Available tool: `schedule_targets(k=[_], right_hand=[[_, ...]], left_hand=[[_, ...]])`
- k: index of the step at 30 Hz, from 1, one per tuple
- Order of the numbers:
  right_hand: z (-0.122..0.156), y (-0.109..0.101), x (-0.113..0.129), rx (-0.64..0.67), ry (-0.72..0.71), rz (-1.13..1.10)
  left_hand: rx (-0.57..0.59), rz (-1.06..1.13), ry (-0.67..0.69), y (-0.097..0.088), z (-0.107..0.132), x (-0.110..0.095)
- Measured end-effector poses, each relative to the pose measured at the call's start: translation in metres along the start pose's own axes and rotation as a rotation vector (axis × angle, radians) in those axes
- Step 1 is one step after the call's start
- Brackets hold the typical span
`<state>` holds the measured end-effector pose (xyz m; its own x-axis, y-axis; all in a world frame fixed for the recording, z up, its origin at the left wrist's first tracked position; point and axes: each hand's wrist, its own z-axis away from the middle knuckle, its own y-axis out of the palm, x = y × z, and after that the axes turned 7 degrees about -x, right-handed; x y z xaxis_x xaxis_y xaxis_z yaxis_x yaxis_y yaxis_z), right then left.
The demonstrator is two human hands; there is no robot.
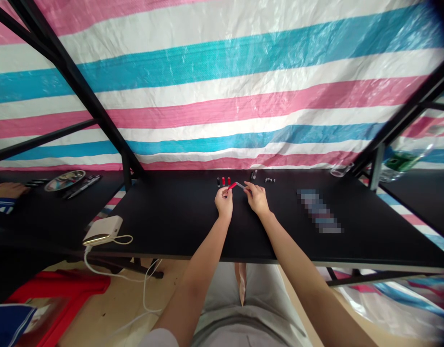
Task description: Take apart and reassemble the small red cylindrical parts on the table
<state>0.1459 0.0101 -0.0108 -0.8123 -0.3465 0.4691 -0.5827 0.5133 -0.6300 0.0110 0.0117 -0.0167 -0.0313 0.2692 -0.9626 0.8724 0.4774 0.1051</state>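
My left hand pinches a red pen cap above the black tabletop. Facing it, my right hand has its fingers closed on a slim clear pen barrel. Cap and barrel meet end to end or nearly so; whether they are joined I cannot tell. Just beyond my left hand stand a black cap and two red caps. Behind my right hand are small dark and clear cylinders, with several tiny shiny pieces to their right.
A white box with a cable sits at the table's left edge. Further left are a metal plate, pens and another person's hand. A blurred-out oblong, clear cup and plastic bottle are on the right.
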Motion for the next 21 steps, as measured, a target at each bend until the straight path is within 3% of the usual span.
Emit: schedule_targets(k=[5,13,21], right_hand=[[0.0006,0.0022,-0.0033,-0.051,-0.071,0.005],[0.0006,-0.0001,0.0004,-0.016,-0.108,0.023],[0.0010,-0.0013,0.0028,-0.019,-0.087,0.008]], left_hand=[[-0.009,0.013,0.020,-0.0002,-0.0001,0.0026],[-0.026,0.048,0.024,-0.0011,-0.0013,-0.0033],[0.286,-0.016,0.102,0.0020,0.0036,-0.0042]])
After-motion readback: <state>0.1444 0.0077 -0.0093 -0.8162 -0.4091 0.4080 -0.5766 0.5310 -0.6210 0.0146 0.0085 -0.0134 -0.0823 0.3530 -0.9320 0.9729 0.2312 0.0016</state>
